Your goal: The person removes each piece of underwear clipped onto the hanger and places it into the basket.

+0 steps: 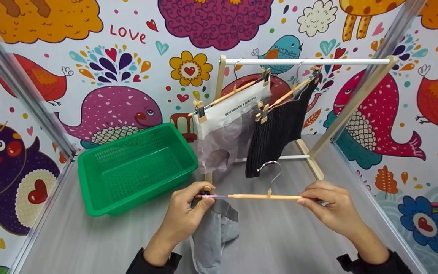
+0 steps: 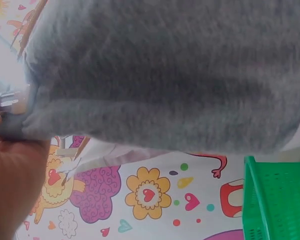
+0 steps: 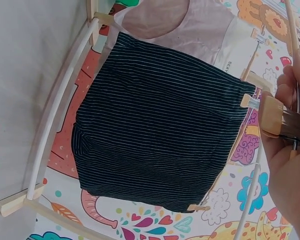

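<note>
A wooden clip hanger (image 1: 257, 196) with a metal hook is held level between both hands. My left hand (image 1: 184, 213) pinches its left end beside a clip (image 1: 206, 191). A grey pair of underpants (image 1: 213, 236) hangs down from that end; in the left wrist view the grey cloth (image 2: 165, 75) fills much of the picture. My right hand (image 1: 331, 205) grips the hanger's right end. Close up in the right wrist view, a wooden clip (image 3: 271, 115) there shows no cloth in it.
A drying rack (image 1: 340, 61) stands at the back right. On it hang white-and-pink underpants (image 1: 222, 131) and black striped shorts (image 1: 276, 129), each on a clip hanger. Left of them sits a green plastic basket (image 1: 86, 182). Patterned walls surround the grey tabletop (image 1: 74, 243).
</note>
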Demonstrator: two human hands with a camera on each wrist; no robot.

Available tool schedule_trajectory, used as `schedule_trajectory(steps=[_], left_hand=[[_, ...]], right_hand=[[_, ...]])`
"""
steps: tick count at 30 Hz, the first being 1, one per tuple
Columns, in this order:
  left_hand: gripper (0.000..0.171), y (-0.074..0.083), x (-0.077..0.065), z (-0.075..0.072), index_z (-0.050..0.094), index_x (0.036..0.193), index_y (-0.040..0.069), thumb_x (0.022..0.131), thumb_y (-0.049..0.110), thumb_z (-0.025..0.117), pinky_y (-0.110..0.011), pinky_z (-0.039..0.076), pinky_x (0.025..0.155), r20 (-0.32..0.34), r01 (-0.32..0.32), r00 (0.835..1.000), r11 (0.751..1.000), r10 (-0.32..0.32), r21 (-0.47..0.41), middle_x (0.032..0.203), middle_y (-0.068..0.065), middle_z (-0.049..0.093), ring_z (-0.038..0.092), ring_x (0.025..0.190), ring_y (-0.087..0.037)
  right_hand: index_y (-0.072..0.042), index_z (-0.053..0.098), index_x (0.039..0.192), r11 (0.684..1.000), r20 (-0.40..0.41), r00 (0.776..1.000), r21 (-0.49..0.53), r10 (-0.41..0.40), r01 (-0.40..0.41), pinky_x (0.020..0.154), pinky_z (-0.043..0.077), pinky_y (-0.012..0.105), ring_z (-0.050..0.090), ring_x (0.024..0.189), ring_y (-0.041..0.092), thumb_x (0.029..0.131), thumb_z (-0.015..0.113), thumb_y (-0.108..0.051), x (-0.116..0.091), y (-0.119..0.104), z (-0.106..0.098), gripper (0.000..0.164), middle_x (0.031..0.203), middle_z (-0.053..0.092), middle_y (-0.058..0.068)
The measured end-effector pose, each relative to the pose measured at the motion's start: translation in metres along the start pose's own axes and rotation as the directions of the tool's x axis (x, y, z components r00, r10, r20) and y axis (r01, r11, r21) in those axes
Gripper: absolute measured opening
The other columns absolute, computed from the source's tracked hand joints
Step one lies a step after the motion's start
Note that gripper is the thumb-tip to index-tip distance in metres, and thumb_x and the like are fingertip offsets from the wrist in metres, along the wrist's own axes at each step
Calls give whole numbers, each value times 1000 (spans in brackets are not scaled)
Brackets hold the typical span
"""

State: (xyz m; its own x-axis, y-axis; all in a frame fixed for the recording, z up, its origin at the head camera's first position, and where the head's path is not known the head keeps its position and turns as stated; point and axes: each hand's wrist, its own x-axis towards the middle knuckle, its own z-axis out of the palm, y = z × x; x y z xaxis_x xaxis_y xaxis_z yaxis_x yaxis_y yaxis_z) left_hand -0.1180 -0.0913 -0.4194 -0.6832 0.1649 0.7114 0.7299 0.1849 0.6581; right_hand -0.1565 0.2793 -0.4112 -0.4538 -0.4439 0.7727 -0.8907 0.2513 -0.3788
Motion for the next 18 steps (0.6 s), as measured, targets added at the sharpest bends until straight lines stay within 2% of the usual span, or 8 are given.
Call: schedule_trajectory(steps=[6,11,18], left_hand=[[18,-2,1,1,70,106,5,92,-6,73,-27,55,66,-10,-18,1000,1000,18,2,91,-6,71,63,79,-10],[13,-2,2,1,71,105,7,95,-1,72,-28,56,67,-12,-27,1000,999,27,18,92,-7,72,63,79,-11],[9,-4,2,2,72,103,6,95,2,72,-25,54,64,-33,-81,996,997,82,18,90,-5,71,62,74,-12]], right_hand=[[-1,79,93,1000,-4,1000,6,3,-3,61,51,15,58,71,11,91,81,-14,1,-1,2,14,81,68,7],[-1,79,93,1000,-11,1000,2,6,-6,63,51,15,57,72,11,92,80,-16,1,-2,2,15,82,68,8],[-1,79,93,1000,-9,1000,8,9,-9,61,51,15,57,71,11,90,82,-11,0,-2,3,10,81,68,7]])
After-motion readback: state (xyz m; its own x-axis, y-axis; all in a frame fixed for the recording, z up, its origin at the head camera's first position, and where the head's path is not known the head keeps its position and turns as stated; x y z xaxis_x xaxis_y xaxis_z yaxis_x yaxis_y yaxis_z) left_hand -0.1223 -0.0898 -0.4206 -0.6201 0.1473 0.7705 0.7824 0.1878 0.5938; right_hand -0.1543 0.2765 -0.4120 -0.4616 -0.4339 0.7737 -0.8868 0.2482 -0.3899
